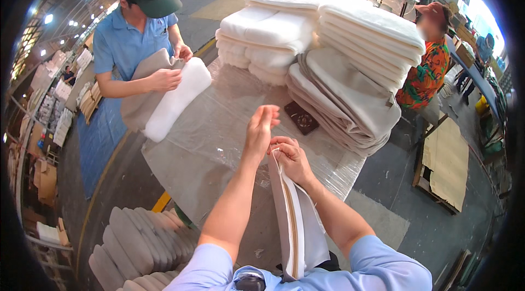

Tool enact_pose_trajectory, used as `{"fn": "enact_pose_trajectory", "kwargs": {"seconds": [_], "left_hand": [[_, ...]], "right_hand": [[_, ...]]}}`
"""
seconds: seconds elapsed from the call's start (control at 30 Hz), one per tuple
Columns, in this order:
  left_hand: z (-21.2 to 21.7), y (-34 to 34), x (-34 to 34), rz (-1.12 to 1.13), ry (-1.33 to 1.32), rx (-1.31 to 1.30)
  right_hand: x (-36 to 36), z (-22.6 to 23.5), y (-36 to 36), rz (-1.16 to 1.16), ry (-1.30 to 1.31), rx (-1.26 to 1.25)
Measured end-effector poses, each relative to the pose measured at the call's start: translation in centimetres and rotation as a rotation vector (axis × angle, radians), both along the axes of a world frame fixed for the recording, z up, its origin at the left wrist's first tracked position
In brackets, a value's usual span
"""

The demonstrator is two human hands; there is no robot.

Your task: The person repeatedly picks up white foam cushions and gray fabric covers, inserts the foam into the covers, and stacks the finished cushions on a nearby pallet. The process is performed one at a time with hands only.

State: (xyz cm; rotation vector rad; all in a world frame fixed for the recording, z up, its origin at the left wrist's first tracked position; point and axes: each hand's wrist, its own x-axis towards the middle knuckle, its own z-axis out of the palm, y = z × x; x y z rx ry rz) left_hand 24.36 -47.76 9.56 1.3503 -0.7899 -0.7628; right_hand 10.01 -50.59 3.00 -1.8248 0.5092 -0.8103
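The right hand [291, 159] grasps the top end of a pale fabric cover [292, 220] in its fingers, and the cover runs down between the forearms to the person's chest. The left hand [259, 133] is raised just beside it over the tabletop [191, 168], fingers bent; whether they pinch anything, I cannot tell.

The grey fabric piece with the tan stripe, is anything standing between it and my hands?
For your right hand, nothing visible: it grips the upper end of the grey fabric piece. For your left hand, raised alongside, the right hand itself partly covers that end.
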Motion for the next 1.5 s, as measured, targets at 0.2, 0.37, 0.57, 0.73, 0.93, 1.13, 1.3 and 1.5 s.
{"fn": "enact_pose_trajectory", "kwargs": {"seconds": [0.2,0.37,0.57,0.73,0.93,1.13,1.3,1.5], "left_hand": [[-0.1,-3.7,-0.3,-0.471,0.194,0.097],[-1.6,-2.4,-2.0,-0.423,0.309,-0.038],[-6.2,0.7,-0.1,0.233,0.285,-0.123],[-9.8,2.6,-2.7,0.253,0.426,0.141],[-11.6,2.3,-2.0,0.378,0.721,0.064],[-12.7,0.4,-1.1,0.036,0.472,-0.037],[-17.8,-1.1,-0.3,0.077,0.432,-0.080],[-23.1,-1.2,0.4,-0.053,0.090,-0.089]], "right_hand": [[0.2,-1.6,1.5,-0.076,-0.108,0.087],[-1.2,-2.7,2.3,-0.107,-0.133,0.119],[-1.4,-1.6,1.2,-0.057,-0.146,0.097],[-2.0,-1.9,-5.9,0.191,-0.167,0.504],[3.7,-0.9,-9.5,0.429,-0.187,0.838],[3.7,-2.4,-8.0,0.493,-0.088,0.756],[4.3,-3.8,-7.3,0.462,-0.150,0.799],[4.2,-6.4,-7.7,0.402,-0.180,0.828]]}}
